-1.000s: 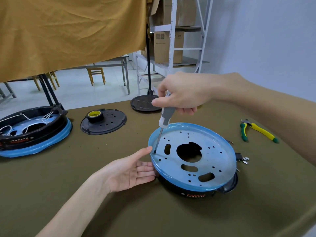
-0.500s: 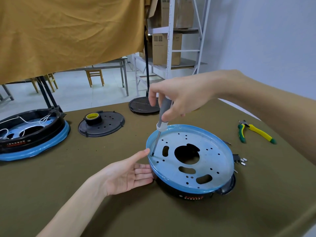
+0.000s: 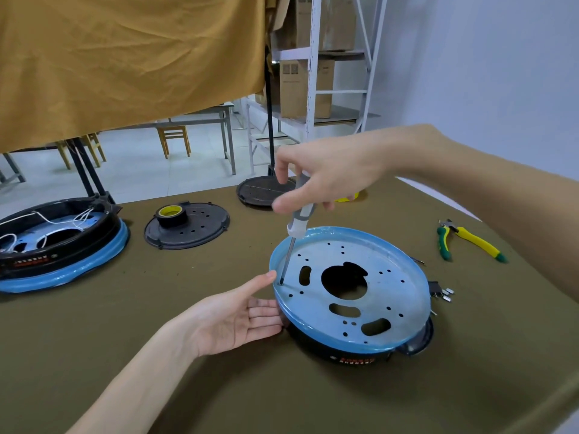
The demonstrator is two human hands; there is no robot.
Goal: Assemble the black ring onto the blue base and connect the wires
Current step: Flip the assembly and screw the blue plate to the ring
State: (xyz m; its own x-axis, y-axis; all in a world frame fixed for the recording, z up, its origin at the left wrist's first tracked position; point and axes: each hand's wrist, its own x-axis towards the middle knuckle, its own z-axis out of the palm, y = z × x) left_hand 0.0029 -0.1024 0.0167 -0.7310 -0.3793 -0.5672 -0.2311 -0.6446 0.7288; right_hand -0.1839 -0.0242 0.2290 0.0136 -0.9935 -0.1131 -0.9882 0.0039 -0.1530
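**Screwdriver set at the rim of the blue plate**

Olive-green cloth covers the table [image 3: 313, 402] in front of me, with a mustard-yellow curtain [image 3: 125, 64] hanging behind it and a white metal shelf rack [image 3: 313, 89] holding cardboard boxes further back.

My right hand [image 3: 326, 177] grips the grey-handled screwdriver [image 3: 299, 220] from above, fingers and thumb curled round the handle. Its shaft stands nearly upright, the tip resting in a small hole near the left edge of the round blue perforated metal base plate [image 3: 391, 292]. That plate lies face up on top of the black plastic ring [image 3: 354, 355], which shows beneath its near edge with a red label on it.

My left hand [image 3: 232, 317] lies open, palm up, fingers straight against the left side of the ring, the thumb touching the blue rim just beside the screwdriver tip.

At the far left sits a second black ring and blue base assembly [image 3: 56, 252] with white wires [image 3: 62, 220] lying loose inside. Between the two rests a flat black round cover [image 3: 194, 230] carrying a roll of black and yellow tape [image 3: 170, 214]. Yellow and green pliers [image 3: 466, 242] lie to the right, well apart from the plate. Small metal connectors [image 3: 445, 294] poke out at the plate's right side.
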